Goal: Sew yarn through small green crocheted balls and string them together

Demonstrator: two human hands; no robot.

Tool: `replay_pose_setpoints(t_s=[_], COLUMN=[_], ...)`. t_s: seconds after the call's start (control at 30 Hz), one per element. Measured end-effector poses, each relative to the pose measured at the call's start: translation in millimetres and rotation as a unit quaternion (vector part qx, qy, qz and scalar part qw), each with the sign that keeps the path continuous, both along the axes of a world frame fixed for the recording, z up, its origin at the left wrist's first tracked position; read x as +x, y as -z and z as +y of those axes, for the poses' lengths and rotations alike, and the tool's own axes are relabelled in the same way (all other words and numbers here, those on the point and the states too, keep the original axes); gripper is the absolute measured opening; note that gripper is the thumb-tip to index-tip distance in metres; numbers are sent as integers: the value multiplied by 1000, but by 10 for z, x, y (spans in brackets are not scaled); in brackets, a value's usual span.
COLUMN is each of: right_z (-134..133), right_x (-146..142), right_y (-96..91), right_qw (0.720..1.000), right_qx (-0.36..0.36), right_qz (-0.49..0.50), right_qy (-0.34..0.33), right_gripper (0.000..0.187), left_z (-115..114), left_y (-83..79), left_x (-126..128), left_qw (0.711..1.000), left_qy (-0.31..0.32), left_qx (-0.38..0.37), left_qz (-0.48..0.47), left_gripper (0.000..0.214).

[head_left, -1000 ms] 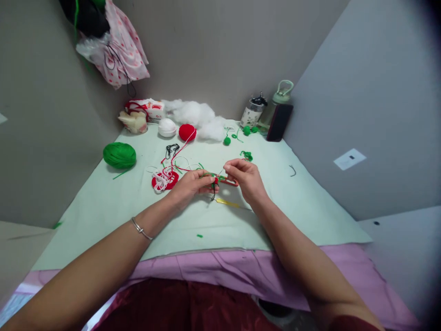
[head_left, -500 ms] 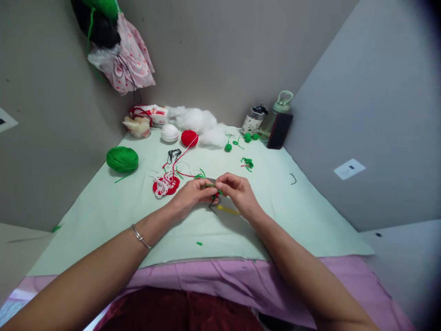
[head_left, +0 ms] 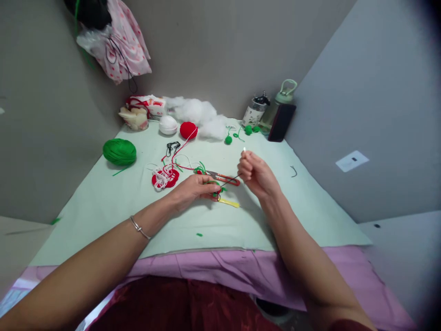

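Phone (head_left: 282, 123) stands tilted before bottle (head_left: 285, 95); patterned cup (head_left: 252, 116) adjacent. Pink dotted cloth (head_left: 129, 43) hangs upper left. White plate (head_left: 352, 161) fixed to right-hand wall (head_left: 386, 101).

Black thread (head_left: 230, 180), red-dotted pink cloth (head_left: 128, 43)

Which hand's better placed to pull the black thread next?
Probably the right hand: the black thread runs straight into its closed grip, while the left hand holds the red-and-green piece.

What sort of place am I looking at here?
Probably a yarn-craft corner, perhaps at home. The signs: a green yarn ball, fluffy white stuffing by the wall, and a black strand stretched between the left hand and right hand.
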State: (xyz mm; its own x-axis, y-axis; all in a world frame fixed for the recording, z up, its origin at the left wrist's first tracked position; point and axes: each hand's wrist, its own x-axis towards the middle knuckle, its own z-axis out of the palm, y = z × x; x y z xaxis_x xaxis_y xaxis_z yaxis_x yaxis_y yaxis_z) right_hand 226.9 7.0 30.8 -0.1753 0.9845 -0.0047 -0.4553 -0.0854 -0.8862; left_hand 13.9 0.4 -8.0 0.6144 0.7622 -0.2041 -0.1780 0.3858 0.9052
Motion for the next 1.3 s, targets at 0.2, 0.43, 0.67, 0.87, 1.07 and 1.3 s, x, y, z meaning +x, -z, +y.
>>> replay_pose_setpoints(t_s=[0.2,0.43,0.67,0.87,1.07,1.3], right_z=[124,138,-60,-261,-261,-275], right_x=[358,459,114,-143,-132,-143], right_y=[-115,-116,-31,68,109,105], right_qw=[987,973,938,819,803,797], right_qx=[-5,31,183,321,326,319], right_qz=[79,50,-252,-470,-497,-511], right_qy=[137,225,152,76,48,44], right_gripper=[24,19,12,10,11,12], left_z=[7,29,51,48,52,47], left_y=[8,1,21,26,19,31], left_x=[-20,-22,-28,-36,-33,-31], left_qw=[1000,998,993,989,987,986], left_qy=[-19,-51,-115,-140,-153,-154], left_qx=[-2,-1,15,32,42,54], left_qz=[3,-27,-33,-28,-22,-15], left_gripper=[36,34,37,38,37,37])
